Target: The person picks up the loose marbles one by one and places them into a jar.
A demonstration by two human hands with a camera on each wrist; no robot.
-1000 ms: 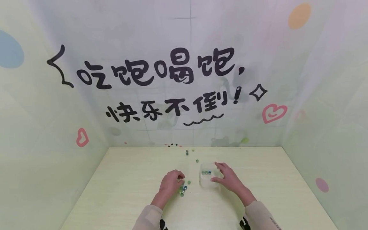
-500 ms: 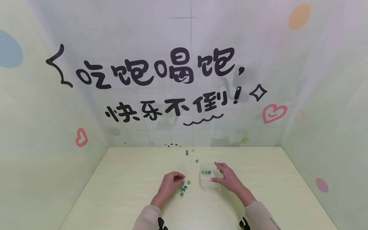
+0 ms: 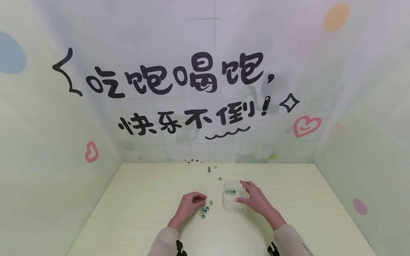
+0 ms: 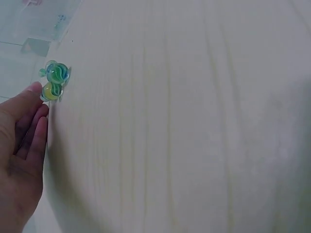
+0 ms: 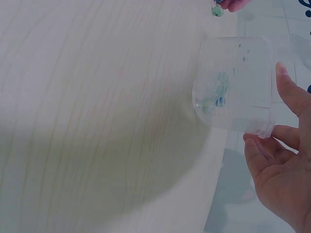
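A small cluster of green, yellow and blue glass marbles (image 3: 205, 212) lies on the table left of centre. My left hand (image 3: 190, 207) is at its far-left side, thumb and fingertips close together. In the left wrist view the thumb tip is right at a yellow-green marble (image 4: 52, 91); whether one is pinched is hidden. To the right stands a clear plastic box (image 3: 229, 205) with several marbles (image 3: 230, 192) inside. My right hand (image 3: 257, 200) holds the box at its right side, thumb and fingers spread around the rim. Its fingers (image 5: 257, 148) touch a box corner in the right wrist view.
One single marble (image 3: 211, 203) lies just right of the cluster. Farther back is another loose marble (image 3: 220, 179), and several more marbles (image 3: 209, 169) sit near the back wall (image 3: 173, 149). Printed walls enclose the pale wooden table (image 3: 137, 199) at the back and both sides.
The left hand's fingers have drawn closer together and straightened a little beside the marble cluster. The right hand and the box have stayed in place; the head view has shifted slightly.
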